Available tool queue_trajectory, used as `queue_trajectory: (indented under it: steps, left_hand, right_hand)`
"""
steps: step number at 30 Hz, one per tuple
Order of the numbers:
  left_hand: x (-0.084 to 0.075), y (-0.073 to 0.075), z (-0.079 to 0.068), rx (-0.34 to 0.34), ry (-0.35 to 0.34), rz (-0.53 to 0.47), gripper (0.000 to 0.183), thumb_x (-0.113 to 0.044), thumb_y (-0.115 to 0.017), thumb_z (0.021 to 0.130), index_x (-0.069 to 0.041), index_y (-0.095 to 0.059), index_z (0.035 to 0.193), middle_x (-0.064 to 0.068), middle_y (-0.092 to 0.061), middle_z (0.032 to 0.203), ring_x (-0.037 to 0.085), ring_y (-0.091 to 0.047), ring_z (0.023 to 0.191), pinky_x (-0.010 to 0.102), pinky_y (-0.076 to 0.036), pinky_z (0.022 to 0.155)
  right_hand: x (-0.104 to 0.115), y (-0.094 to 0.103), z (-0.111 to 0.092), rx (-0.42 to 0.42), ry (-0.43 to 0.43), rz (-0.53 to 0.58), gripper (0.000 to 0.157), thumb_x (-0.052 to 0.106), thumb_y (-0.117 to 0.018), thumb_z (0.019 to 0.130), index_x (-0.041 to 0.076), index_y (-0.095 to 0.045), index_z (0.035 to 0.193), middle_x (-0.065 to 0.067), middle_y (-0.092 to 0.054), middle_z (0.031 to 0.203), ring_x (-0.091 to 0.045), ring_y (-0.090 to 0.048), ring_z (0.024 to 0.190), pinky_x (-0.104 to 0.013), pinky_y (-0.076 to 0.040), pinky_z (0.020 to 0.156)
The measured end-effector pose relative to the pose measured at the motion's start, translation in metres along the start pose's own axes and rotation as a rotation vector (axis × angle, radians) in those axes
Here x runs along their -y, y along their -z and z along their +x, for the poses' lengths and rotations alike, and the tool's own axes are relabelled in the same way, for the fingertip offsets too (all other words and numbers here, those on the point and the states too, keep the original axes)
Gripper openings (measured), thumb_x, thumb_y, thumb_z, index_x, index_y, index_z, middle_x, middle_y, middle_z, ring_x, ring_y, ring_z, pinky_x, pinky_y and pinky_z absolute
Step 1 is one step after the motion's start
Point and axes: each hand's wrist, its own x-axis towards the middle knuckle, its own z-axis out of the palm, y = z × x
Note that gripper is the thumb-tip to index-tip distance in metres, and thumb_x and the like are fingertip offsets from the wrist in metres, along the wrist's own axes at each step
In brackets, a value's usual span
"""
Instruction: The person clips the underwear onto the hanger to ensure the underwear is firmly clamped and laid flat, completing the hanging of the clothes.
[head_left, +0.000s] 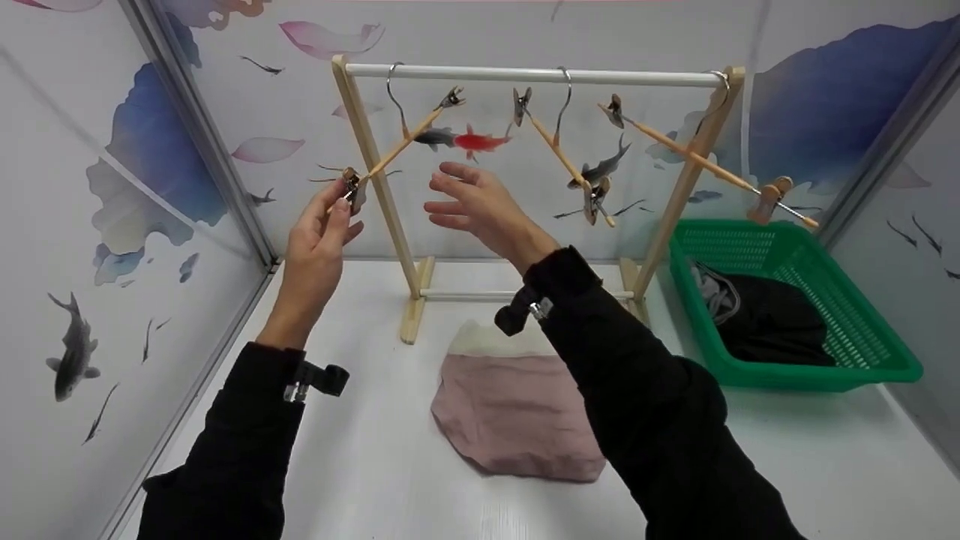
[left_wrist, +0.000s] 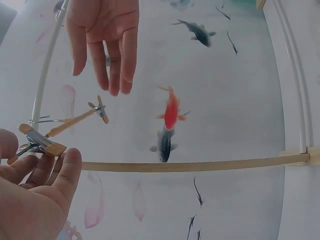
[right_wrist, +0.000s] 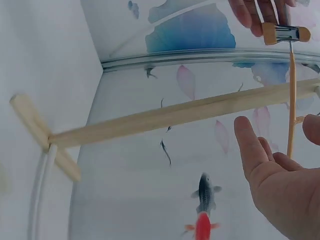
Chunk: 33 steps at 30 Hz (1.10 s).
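Note:
My left hand (head_left: 319, 247) pinches the near clip (head_left: 352, 189) of the leftmost clip hanger (head_left: 401, 146), thumb in front and fingers behind. That hanger is wooden with a metal hook over the rail and stands turned, its far clip (head_left: 451, 97) pointing back and right. In the left wrist view the clip (left_wrist: 44, 142) sits at the fingertips. My right hand (head_left: 487, 214) is in the air right of this hanger, fingers extended and holding nothing. On the table below lies a folded pink cloth piece (head_left: 517, 412) with a pale upper band (head_left: 480, 337).
A wooden rack with a white rail (head_left: 480, 73) stands ahead. Two more clip hangers, the middle one (head_left: 555, 150) and the right one (head_left: 694, 156), hang from it. At right, a green basket (head_left: 862, 307) holds dark cloth (head_left: 780, 319). Printed panels enclose the table.

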Motion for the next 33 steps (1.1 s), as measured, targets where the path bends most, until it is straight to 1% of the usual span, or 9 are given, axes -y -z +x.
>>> queue_trajectory:
  steps: [3, 6, 9, 11, 16, 21, 25, 28, 33]
  left_hand:
    - [-0.001, -0.001, 0.000, 0.020, 0.004, -0.004, 0.048, -0.021, -0.038, 0.112, 0.002, -0.035, 0.154, 0.017, -0.045, 0.153, 0.026, -0.048, 0.137, 0.042, -0.041, 0.110]
    - [-0.005, -0.002, -0.001, 0.041, 0.010, 0.000, 0.049, -0.020, -0.036, 0.112, 0.004, -0.033, 0.155, 0.018, -0.044, 0.153, 0.027, -0.047, 0.137, 0.043, -0.041, 0.110]
    - [-0.009, -0.002, -0.001, 0.048, 0.007, 0.003, 0.048, -0.018, -0.036, 0.112, 0.006, -0.033, 0.154, 0.020, -0.044, 0.152, 0.028, -0.048, 0.135, 0.043, -0.042, 0.109]
    - [-0.011, -0.003, -0.002, 0.045, -0.001, 0.011, 0.047, -0.016, -0.036, 0.112, 0.006, -0.034, 0.153, 0.020, -0.045, 0.150, 0.029, -0.049, 0.133, 0.042, -0.043, 0.108]
    - [-0.016, -0.004, -0.006, 0.038, -0.031, 0.022, 0.047, -0.015, -0.039, 0.111, 0.004, -0.035, 0.154, 0.017, -0.044, 0.147, 0.026, -0.050, 0.133, 0.040, -0.045, 0.107]
    - [-0.021, -0.008, -0.010, 0.046, -0.068, 0.024, 0.048, -0.016, -0.041, 0.110, 0.003, -0.035, 0.154, 0.014, -0.042, 0.151, 0.026, -0.049, 0.135, 0.040, -0.045, 0.106]
    - [-0.024, -0.014, -0.017, 0.064, -0.077, 0.046, 0.048, -0.016, -0.045, 0.109, 0.002, -0.037, 0.154, 0.013, -0.043, 0.150, 0.023, -0.049, 0.132, 0.038, -0.046, 0.106]
    - [-0.024, -0.020, -0.026, 0.071, -0.082, 0.078, 0.048, -0.016, -0.050, 0.108, 0.000, -0.041, 0.152, 0.010, -0.046, 0.146, 0.021, -0.050, 0.128, 0.038, -0.046, 0.105]
    - [-0.017, -0.034, -0.044, 0.080, -0.123, 0.140, 0.048, -0.017, -0.057, 0.105, -0.002, -0.046, 0.150, 0.009, -0.051, 0.138, 0.023, -0.053, 0.127, 0.037, -0.048, 0.102]
  right_hand:
    - [0.004, -0.017, 0.006, -0.046, -0.048, 0.180, 0.057, 0.020, -0.063, 0.102, 0.005, -0.040, 0.153, -0.016, -0.058, 0.138, -0.034, -0.066, 0.116, -0.038, -0.055, 0.093]
    - [0.008, -0.036, 0.011, -0.076, -0.059, 0.347, 0.048, 0.016, -0.064, 0.100, 0.004, -0.051, 0.144, -0.018, -0.063, 0.131, -0.035, -0.067, 0.113, -0.038, -0.056, 0.090]
    - [0.014, -0.048, 0.014, -0.098, -0.044, 0.463, 0.033, 0.009, -0.064, 0.099, 0.001, -0.061, 0.130, -0.021, -0.066, 0.124, -0.035, -0.069, 0.108, -0.037, -0.057, 0.087]
    - [0.017, -0.052, 0.014, -0.092, -0.023, 0.490, 0.026, 0.005, -0.062, 0.100, -0.002, -0.064, 0.125, -0.024, -0.065, 0.124, -0.034, -0.069, 0.106, -0.036, -0.057, 0.086]
    - [0.022, -0.055, 0.011, -0.064, 0.014, 0.476, 0.026, 0.001, -0.061, 0.100, -0.002, -0.064, 0.126, -0.027, -0.063, 0.126, -0.033, -0.069, 0.102, -0.034, -0.058, 0.085]
    - [0.026, -0.052, 0.006, -0.035, 0.030, 0.448, 0.027, 0.003, -0.063, 0.098, 0.000, -0.067, 0.125, -0.024, -0.066, 0.119, -0.032, -0.070, 0.099, -0.036, -0.057, 0.086]
    - [0.028, -0.046, -0.001, -0.004, 0.030, 0.424, 0.029, 0.002, -0.064, 0.098, 0.001, -0.066, 0.127, -0.021, -0.066, 0.114, -0.032, -0.071, 0.100, -0.036, -0.057, 0.087]
    - [0.027, -0.039, -0.008, 0.032, 0.041, 0.361, 0.033, 0.001, -0.064, 0.098, 0.001, -0.063, 0.131, -0.020, -0.066, 0.113, -0.030, -0.071, 0.099, -0.036, -0.057, 0.087]
    - [0.021, -0.029, -0.017, 0.066, 0.023, 0.241, 0.038, 0.000, -0.066, 0.097, 0.000, -0.059, 0.135, -0.016, -0.068, 0.107, -0.024, -0.071, 0.089, -0.035, -0.058, 0.084]
